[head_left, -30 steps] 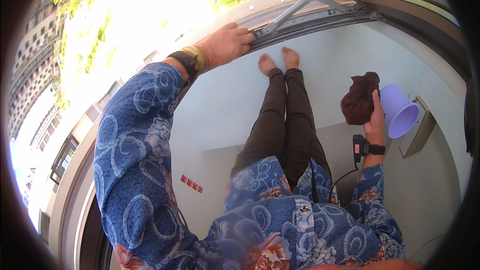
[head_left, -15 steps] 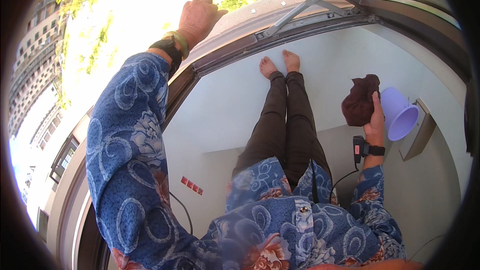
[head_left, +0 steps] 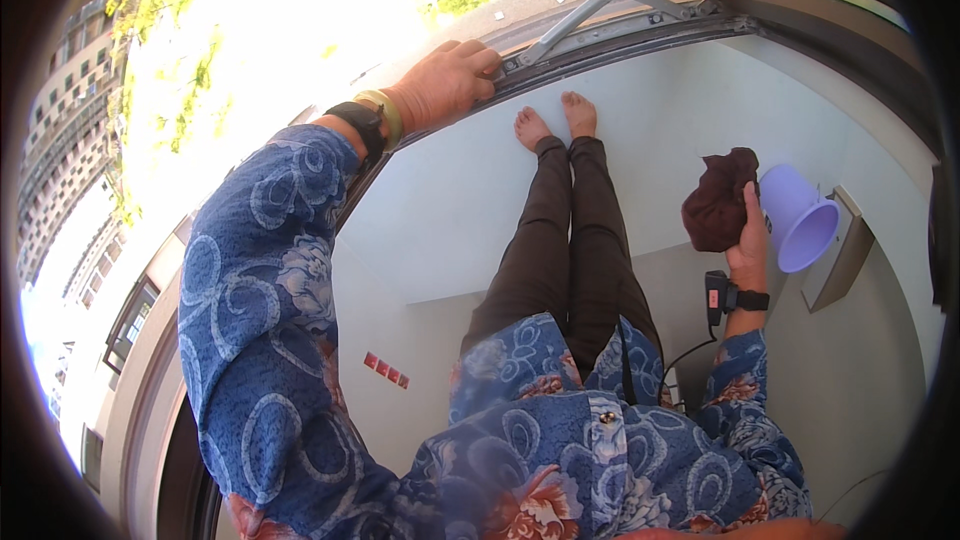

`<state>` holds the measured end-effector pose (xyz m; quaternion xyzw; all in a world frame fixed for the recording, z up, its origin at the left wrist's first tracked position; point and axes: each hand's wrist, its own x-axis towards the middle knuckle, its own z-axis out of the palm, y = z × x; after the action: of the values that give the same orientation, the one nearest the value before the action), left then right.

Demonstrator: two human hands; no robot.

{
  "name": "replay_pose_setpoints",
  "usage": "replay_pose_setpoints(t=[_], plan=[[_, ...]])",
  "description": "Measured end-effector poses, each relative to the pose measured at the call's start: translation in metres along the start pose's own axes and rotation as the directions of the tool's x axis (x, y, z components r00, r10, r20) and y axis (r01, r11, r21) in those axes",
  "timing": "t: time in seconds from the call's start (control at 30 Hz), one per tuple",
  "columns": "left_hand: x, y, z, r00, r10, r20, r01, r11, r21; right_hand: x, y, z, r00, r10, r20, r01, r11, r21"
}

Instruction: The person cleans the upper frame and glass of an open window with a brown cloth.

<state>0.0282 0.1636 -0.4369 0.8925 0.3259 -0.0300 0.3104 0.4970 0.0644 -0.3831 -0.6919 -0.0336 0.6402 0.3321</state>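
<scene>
My left hand (head_left: 447,83) is at the dark window frame (head_left: 590,61), its fingers bent down over the frame's edge beside the metal stay arm (head_left: 580,17). Its fingertips are partly hidden behind the frame. A bunched dark maroon cloth (head_left: 718,202) is held in my right hand (head_left: 748,240), with the thumb along its side. Just beyond that hand, a lavender bucket (head_left: 800,220) lies tilted with its mouth toward me.
My bare feet (head_left: 555,123) are on the pale surface (head_left: 450,210) under the frame. A bracket-like board (head_left: 838,250) adjoins the bucket. Red labels (head_left: 386,370) mark the pale surface at left. Outside the window are a building (head_left: 65,140) and greenery.
My left hand has come down and to the right, from above the outer ledge onto the window frame. My right hand keeps the cloth in nearly the same place.
</scene>
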Motion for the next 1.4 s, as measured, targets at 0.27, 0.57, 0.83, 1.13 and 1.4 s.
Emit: replay_pose_setpoints(t=[0.27,0.57,0.83,1.13,1.4], plan=[[0.001,-0.003,0.002,0.991,0.127,0.038,-0.131,0.983,0.132,-0.001,-0.001,0.004,1.000,-0.011,-0.023,0.011,1.000,-0.011],[-0.002,-0.001,0.005,0.984,0.152,0.092,-0.163,0.978,0.128,0.001,-0.004,0.003,0.999,0.038,-0.025,-0.037,0.999,0.039],[-0.013,-0.026,-0.032,0.901,-0.433,-0.003,0.427,0.888,0.170,0.001,0.000,0.004,1.000,0.020,0.007,-0.020,1.000,0.017],[-0.005,-0.004,-0.004,0.993,0.086,-0.083,-0.082,0.995,0.050,0.007,0.010,-0.012,0.999,0.047,0.007,-0.047,0.997,0.064],[-0.002,0.001,-0.006,0.998,0.068,0.011,-0.069,0.978,0.199,0.004,0.007,-0.012,0.998,0.055,-0.034,-0.054,0.997,0.053]])
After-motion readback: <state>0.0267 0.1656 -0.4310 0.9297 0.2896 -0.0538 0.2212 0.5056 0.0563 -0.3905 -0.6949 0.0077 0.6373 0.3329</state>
